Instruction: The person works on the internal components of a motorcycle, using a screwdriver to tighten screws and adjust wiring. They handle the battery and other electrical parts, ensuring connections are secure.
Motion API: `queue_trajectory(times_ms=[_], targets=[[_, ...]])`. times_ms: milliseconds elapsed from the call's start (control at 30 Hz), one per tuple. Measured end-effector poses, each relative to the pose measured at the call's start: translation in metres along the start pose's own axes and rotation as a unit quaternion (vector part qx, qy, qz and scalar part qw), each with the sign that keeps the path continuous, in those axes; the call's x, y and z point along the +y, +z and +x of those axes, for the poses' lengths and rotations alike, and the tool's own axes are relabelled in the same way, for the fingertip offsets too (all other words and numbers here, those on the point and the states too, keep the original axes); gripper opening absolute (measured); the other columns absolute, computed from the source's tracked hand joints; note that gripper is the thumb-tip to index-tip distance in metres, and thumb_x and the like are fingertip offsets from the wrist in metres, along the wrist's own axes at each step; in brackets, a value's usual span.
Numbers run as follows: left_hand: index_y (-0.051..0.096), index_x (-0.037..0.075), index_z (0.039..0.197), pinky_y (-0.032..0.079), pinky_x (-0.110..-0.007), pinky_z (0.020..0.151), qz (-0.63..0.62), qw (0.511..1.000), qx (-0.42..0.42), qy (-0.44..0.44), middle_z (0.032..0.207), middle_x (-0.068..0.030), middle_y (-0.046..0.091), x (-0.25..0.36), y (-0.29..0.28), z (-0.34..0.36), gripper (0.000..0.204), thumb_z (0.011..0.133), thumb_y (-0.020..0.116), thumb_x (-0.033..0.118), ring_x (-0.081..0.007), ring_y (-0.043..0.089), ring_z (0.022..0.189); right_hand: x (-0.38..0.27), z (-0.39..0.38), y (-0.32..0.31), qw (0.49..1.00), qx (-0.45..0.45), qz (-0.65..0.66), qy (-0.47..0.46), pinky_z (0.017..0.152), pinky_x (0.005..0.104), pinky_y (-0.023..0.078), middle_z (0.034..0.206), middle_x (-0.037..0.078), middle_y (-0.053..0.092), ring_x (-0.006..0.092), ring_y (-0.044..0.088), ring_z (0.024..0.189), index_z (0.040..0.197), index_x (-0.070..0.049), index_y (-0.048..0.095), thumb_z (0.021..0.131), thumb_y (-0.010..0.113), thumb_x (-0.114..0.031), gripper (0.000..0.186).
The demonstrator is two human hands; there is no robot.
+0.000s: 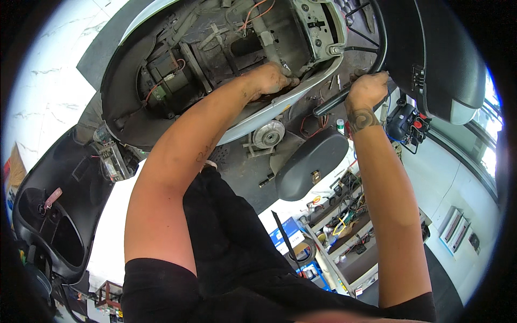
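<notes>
My left hand reaches into the open scooter body at the inner edge of its right side, fingers bent beside a small metal fitting; what they hold is partly hidden. My right hand grips a black tubular rail to the right of the body, below a large black rear case. Inside the body are grimy frame tubes, orange wires and a metal housing. A metal bracket plate sits at its upper right end.
A detached black seat and a round metal hub lie below the body. A black panel is at left. A compressor stands at right, and shelving with tools and cables is at lower right.
</notes>
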State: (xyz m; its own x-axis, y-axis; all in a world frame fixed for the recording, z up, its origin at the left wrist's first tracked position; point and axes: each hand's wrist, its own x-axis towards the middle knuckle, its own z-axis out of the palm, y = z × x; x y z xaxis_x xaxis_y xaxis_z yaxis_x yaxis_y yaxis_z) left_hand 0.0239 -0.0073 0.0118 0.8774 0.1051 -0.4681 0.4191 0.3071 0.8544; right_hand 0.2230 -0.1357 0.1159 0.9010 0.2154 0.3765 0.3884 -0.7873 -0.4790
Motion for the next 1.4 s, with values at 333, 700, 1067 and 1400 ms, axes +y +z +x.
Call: queue_trajectory(times_ms=[333, 700, 1067, 1400], targets=[[0.074, -0.004, 0.110, 0.055, -0.044, 0.076, 0.073, 0.997, -0.002, 0.003, 0.090, -0.0231, 0.071, 0.013, -0.006, 0.007, 0.030, 0.093, 0.070, 0.020, -0.0302, 0.067, 0.079, -0.002, 0.000, -0.005, 0.999, 0.006, -0.008, 0.044, 0.095, 0.0544, 0.049, 0.114, 0.039, 0.067, 0.0560, 0.063, 0.106, 0.111, 0.012, 0.064, 0.099, 0.044, -0.010, 0.032], [0.077, -0.001, 0.108, 0.056, -0.049, 0.094, 0.231, 0.967, 0.080, 0.077, 0.102, -0.0298, 0.074, 0.009, 0.006, 0.011, 0.044, 0.085, 0.080, 0.037, -0.0467, 0.072, 0.099, -0.003, -0.005, -0.015, 0.991, -0.032, -0.123, -0.048, 0.096, 0.0527, 0.051, 0.113, 0.037, 0.067, 0.0542, 0.063, 0.107, 0.121, 0.012, 0.061, 0.096, 0.048, -0.001, 0.031], [0.079, -0.003, 0.096, 0.056, -0.050, 0.077, 0.208, 0.972, 0.086, 0.064, 0.080, -0.0298, 0.070, 0.030, -0.002, 0.007, 0.054, 0.093, 0.076, 0.050, -0.0458, 0.071, 0.076, -0.003, -0.011, -0.014, 0.984, -0.007, -0.136, -0.116, 0.082, 0.0573, 0.049, 0.094, 0.031, 0.064, 0.0526, 0.062, 0.088, 0.092, 0.008, 0.057, 0.084, 0.055, 0.003, 0.010], [0.076, -0.004, 0.084, 0.058, -0.050, 0.081, 0.220, 0.961, 0.160, 0.045, 0.082, -0.0314, 0.070, 0.037, 0.018, 0.009, 0.048, 0.086, 0.078, 0.044, -0.0481, 0.071, 0.082, -0.017, -0.016, -0.018, 0.987, -0.045, -0.121, -0.100, 0.083, 0.0541, 0.050, 0.100, 0.029, 0.063, 0.0504, 0.062, 0.089, 0.096, 0.008, 0.056, 0.081, 0.063, -0.001, 0.019]])
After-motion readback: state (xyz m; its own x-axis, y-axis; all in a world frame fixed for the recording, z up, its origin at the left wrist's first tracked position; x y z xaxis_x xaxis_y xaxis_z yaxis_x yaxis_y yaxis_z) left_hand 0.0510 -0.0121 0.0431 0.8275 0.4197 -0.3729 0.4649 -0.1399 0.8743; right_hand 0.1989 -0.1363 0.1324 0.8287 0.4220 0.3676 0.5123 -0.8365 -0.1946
